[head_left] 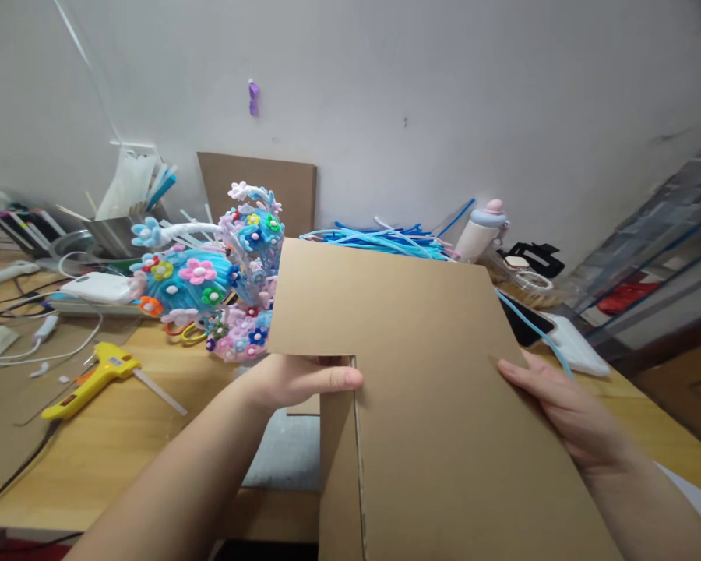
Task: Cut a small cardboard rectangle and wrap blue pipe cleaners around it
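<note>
A large brown cardboard piece (432, 366) fills the middle of the view, held up over the near edge of the table. At its left edge, my left hand (304, 379) grips it, thumb on top beside a cut notch and fingers hidden beneath. Below that thumb a narrower cardboard strip runs alongside a slit. My right hand (552, 397) clasps the right edge, thumb on the face and the other fingers underneath. Behind the cardboard lies a bundle of blue pipe cleaners (379, 238).
Colourful pipe-cleaner flower decorations (199, 284) stand left of the cardboard. A yellow glue gun (90, 378) with its cord lies on the wooden table (169, 460). A bottle (482, 230), phone (526, 318) and white power bank (575, 343) sit at the right.
</note>
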